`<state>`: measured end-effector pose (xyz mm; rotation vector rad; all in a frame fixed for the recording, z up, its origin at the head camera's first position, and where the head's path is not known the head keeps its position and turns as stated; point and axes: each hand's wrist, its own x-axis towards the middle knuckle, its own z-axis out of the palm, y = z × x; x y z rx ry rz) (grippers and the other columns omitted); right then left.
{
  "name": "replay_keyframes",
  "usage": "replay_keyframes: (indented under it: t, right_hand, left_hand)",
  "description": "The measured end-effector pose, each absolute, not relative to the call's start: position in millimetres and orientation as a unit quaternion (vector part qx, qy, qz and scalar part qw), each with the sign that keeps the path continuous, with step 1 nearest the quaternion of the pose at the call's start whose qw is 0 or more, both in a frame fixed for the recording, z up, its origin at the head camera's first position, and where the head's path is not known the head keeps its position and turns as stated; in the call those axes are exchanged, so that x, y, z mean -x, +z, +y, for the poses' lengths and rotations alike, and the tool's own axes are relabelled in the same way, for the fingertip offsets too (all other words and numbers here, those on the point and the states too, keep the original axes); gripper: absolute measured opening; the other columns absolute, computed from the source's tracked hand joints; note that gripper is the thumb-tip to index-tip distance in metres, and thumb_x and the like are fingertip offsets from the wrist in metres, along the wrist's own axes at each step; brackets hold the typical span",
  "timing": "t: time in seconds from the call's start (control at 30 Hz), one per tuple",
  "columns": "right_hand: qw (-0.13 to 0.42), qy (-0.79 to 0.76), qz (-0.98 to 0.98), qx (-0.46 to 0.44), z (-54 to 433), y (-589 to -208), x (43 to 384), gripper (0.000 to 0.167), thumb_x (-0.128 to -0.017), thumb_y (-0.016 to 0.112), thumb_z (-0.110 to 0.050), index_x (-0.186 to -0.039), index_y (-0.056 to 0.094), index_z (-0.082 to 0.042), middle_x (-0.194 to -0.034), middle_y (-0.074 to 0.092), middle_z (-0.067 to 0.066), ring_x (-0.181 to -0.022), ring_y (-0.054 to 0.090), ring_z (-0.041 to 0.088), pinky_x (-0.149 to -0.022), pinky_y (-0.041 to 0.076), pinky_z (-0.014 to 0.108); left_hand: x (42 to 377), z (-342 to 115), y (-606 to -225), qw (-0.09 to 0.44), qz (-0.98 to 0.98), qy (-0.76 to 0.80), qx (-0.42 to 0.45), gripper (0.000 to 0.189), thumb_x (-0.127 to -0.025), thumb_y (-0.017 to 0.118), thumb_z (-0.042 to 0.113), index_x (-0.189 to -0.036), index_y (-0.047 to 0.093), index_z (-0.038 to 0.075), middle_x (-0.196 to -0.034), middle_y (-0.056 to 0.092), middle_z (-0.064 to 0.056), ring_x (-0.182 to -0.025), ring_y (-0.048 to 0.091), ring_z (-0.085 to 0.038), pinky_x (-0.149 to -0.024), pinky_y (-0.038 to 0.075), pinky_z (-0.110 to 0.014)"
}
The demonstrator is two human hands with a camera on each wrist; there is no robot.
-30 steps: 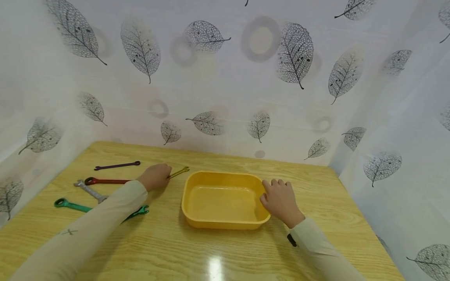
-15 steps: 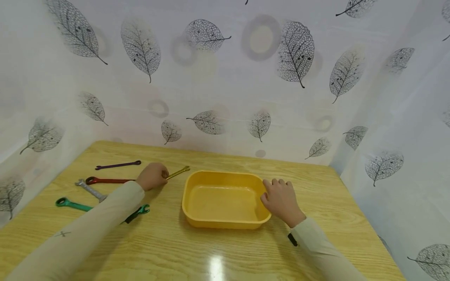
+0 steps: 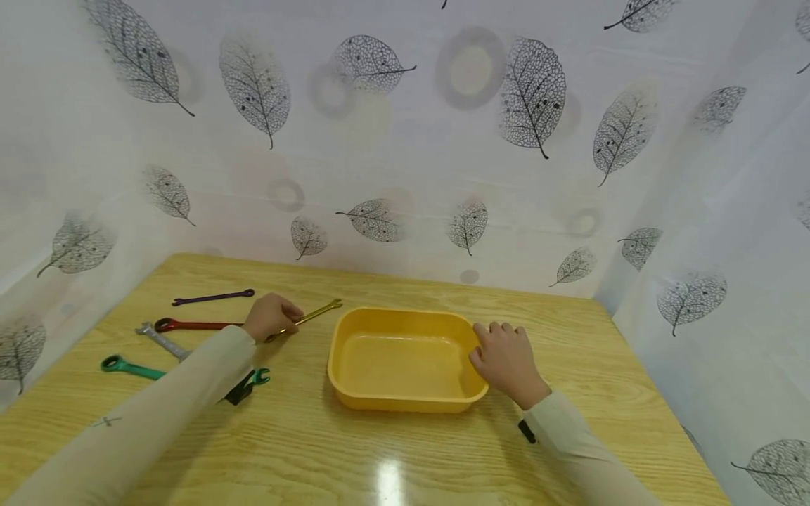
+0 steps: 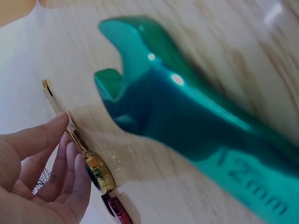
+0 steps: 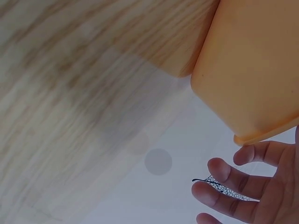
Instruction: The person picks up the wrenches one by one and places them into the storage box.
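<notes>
My left hand (image 3: 272, 318) is at the back left of the table, its thumb and fingers pinching the shaft of a gold combination wrench (image 3: 319, 311). In the left wrist view the thumb tip presses on the shaft and the ring end lies past the fingers. A yellow plastic tray (image 3: 408, 406) stands at the middle, with nothing in it. My right hand (image 3: 505, 358) rests at its right rim, thumb toward the inside. The right wrist view shows the index fingertip at the rim, the other fingers loosely bent and apart; the thumb is hidden there.
Left of the tray lie a purple wrench (image 3: 213, 297), a red wrench (image 3: 196, 325), a silver wrench (image 3: 163, 340) and a green wrench (image 3: 136, 370), partly under the left sleeve. A leaf-patterned curtain (image 3: 405, 140) encloses the wooden table (image 3: 329, 457).
My left hand has shifted slightly left and its fingers have spread, so more of the gold wrench shows. The wrench, tray and right hand look unmoved.
</notes>
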<state>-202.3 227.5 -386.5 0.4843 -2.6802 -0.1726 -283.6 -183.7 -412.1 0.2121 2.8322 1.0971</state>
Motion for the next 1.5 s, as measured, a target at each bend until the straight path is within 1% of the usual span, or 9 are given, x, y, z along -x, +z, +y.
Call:
replay_keyframes:
  t: [0.13,0.3,0.57,0.77,0.97,1.2,1.4,1.5]
  right_hand:
    - [0.207,-0.060,-0.960,-0.176,227,-387,203,0.009,-0.080,0.061,-0.015,-0.084,0.056,-0.009,-0.058,0.043,0.003,-0.049,0.033,0.018,-0.050,0.023,0.030]
    - [0.209,-0.056,-0.960,-0.178,228,-388,204,0.009,-0.080,0.060,-0.015,-0.083,0.055,-0.009,-0.057,0.041,0.003,-0.049,0.032,0.018,-0.050,0.022,0.030]
    - [0.200,-0.050,-0.963,-0.173,227,-388,205,0.009,-0.080,0.061,-0.016,-0.084,0.056,-0.009,-0.059,0.044,0.004,-0.051,0.034,0.018,-0.051,0.024,0.031]
    - [0.196,-0.048,-0.964,-0.171,227,-388,204,0.010,-0.080,0.060,-0.016,-0.081,0.053,-0.009,-0.059,0.042,0.003,-0.051,0.034,0.018,-0.051,0.023,0.030]
    - [0.199,-0.048,-0.963,-0.175,228,-388,204,0.011,-0.080,0.060,-0.016,-0.079,0.051,-0.010,-0.057,0.040,0.002,-0.050,0.035,0.018,-0.051,0.024,0.031]
    - [0.197,-0.051,-0.963,-0.178,228,-388,205,0.010,-0.080,0.060,-0.017,-0.082,0.054,-0.009,-0.060,0.045,0.003,-0.052,0.039,0.019,-0.051,0.028,0.033]
    - [0.193,-0.046,-0.964,-0.178,228,-388,204,0.011,-0.081,0.061,-0.016,-0.080,0.052,-0.010,-0.059,0.043,0.003,-0.051,0.037,0.018,-0.051,0.025,0.032]
    - [0.190,-0.045,-0.965,-0.177,228,-388,203,0.011,-0.081,0.061,-0.017,-0.082,0.053,-0.009,-0.059,0.044,0.003,-0.052,0.037,0.018,-0.051,0.025,0.032]
  left_hand:
    - [285,-187,-414,0.037,0.936,0.343,-0.074,0.024,-0.074,0.075,0.003,-0.096,0.072,-0.005,-0.095,0.071,-0.019,-0.086,0.066,-0.033,-0.075,0.055,-0.041]
    - [285,-191,-417,0.020,0.939,0.329,-0.095,0.022,-0.073,0.076,0.005,-0.093,0.073,-0.004,-0.092,0.072,-0.019,-0.083,0.067,-0.032,-0.076,0.054,-0.044]
    - [288,-195,-418,0.018,0.941,0.322,-0.106,0.021,-0.074,0.075,0.006,-0.092,0.073,-0.004,-0.091,0.072,-0.018,-0.081,0.067,-0.032,-0.074,0.055,-0.043]
    - [287,-195,-418,0.015,0.941,0.322,-0.106,0.019,-0.076,0.074,0.005,-0.092,0.073,-0.004,-0.091,0.072,-0.019,-0.082,0.067,-0.032,-0.074,0.055,-0.043]
    - [281,-190,-417,0.011,0.944,0.315,-0.095,0.017,-0.076,0.073,0.003,-0.092,0.073,-0.004,-0.089,0.072,-0.019,-0.084,0.065,-0.035,-0.077,0.053,-0.045]
    - [277,-188,-415,-0.003,0.950,0.297,-0.093,0.015,-0.077,0.073,0.005,-0.089,0.074,-0.003,-0.085,0.072,-0.018,-0.081,0.065,-0.033,-0.077,0.052,-0.046]
    - [279,-189,-416,-0.009,0.953,0.287,-0.099,0.013,-0.077,0.074,0.007,-0.087,0.075,-0.002,-0.084,0.072,-0.017,-0.080,0.065,-0.033,-0.077,0.052,-0.046]
    - [279,-190,-417,-0.006,0.953,0.287,-0.101,0.012,-0.077,0.073,0.007,-0.086,0.075,-0.001,-0.084,0.072,-0.016,-0.081,0.065,-0.033,-0.078,0.052,-0.047]
